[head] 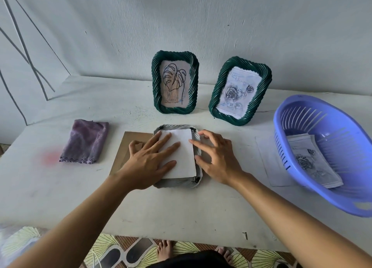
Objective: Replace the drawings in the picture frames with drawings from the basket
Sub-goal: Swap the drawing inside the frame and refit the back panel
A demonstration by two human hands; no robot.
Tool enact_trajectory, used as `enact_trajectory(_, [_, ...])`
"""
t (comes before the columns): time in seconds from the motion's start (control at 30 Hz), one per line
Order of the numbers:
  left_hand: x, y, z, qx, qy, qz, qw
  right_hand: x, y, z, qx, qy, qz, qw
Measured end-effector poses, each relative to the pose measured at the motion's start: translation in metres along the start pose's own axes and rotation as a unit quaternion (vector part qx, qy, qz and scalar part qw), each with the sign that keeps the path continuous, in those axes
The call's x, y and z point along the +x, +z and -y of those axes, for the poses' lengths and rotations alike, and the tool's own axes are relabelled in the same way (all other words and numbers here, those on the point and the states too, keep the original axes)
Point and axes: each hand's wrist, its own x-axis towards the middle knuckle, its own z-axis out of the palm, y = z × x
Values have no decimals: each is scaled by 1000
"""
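Observation:
A grey woven picture frame (173, 184) lies face down in the middle of the table, with a white sheet (181, 163), blank side up, on its back. My left hand (149, 163) presses flat on the sheet's left half. The fingertips of my right hand (216, 157) touch the sheet's right edge and the frame's rim. Two green woven frames stand at the back: one (174, 82) holds a leaf drawing, the other (239, 90) a rose drawing. A blue plastic basket (330, 126) at the right holds rose drawings (314, 163).
A brown backing board (128, 146) lies under my left hand, beside the grey frame. A folded purple cloth (85, 143) rests at the left. A white sheet (269, 159) lies flat between the grey frame and the basket. The wall stands right behind the table.

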Motion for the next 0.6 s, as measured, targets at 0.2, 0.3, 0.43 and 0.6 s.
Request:
enact_trajectory(0.2, [3, -5, 9, -5, 41, 12, 999, -1, -1, -1, 28, 2, -6, 1000])
enact_trajectory(0.3, [4, -5, 9, -9, 44, 3, 999, -1, -3, 0, 31, 2, -7, 1000])
enact_trajectory(0.43, [3, -6, 9, -17, 44, -2, 999, -1, -4, 0, 31, -8, -15, 999])
enact_trajectory(0.6, [4, -6, 11, -27, 37, -1, 999, -1, -4, 1, 35, -11, -21, 999])
